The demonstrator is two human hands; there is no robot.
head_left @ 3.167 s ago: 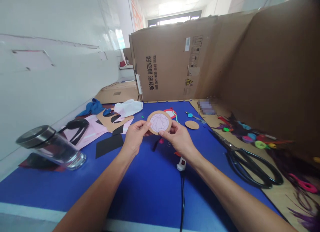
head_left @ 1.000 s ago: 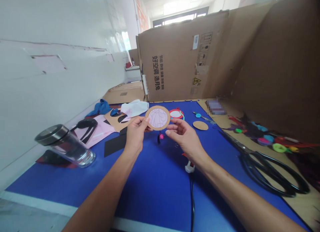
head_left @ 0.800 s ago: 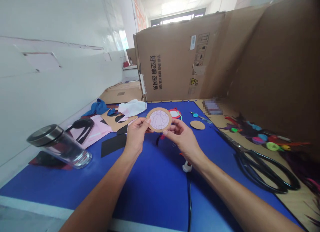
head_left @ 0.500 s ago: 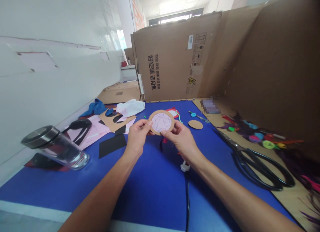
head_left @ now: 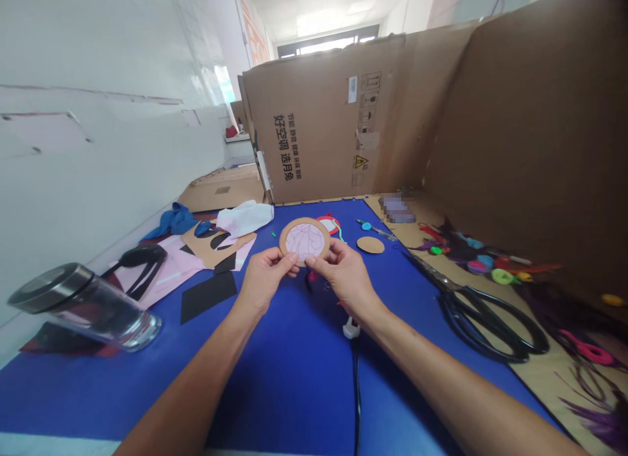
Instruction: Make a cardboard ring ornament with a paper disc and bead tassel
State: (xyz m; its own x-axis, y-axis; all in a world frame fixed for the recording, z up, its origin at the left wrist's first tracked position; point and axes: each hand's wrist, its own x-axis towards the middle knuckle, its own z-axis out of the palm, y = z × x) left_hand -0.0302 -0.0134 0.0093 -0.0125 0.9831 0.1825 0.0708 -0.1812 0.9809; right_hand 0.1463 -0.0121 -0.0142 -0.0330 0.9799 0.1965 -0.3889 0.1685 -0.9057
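Note:
Between both hands I hold a round cardboard disc (head_left: 307, 239) up above the blue table. On its face is a pale lilac circle marked with curving purple lines. My left hand (head_left: 265, 279) pinches the lower left edge, thumb in front and fingers behind. My right hand (head_left: 346, 273) grips the lower right edge the same way. Behind the disc, partly covered, lies a red-rimmed oval piece (head_left: 330, 225) with a green strand. A plain cardboard disc (head_left: 370, 245) rests to the right of it. Under my right hand is a white-tipped tool (head_left: 350, 328) with a black cord.
To the right are large black-handled scissors (head_left: 485, 318), a small compass-like tool (head_left: 375, 228) and colourful craft bits (head_left: 490, 266). At left stand a glass bottle (head_left: 88, 305), black paper (head_left: 209, 296), cut cardboard (head_left: 216, 243) and white cloth (head_left: 245, 217). Tall cardboard walls (head_left: 314, 129) rise behind.
My left thumb has slid from the disc's left side down to its lower edge. The whole scene sits further left because the camera has turned slightly right.

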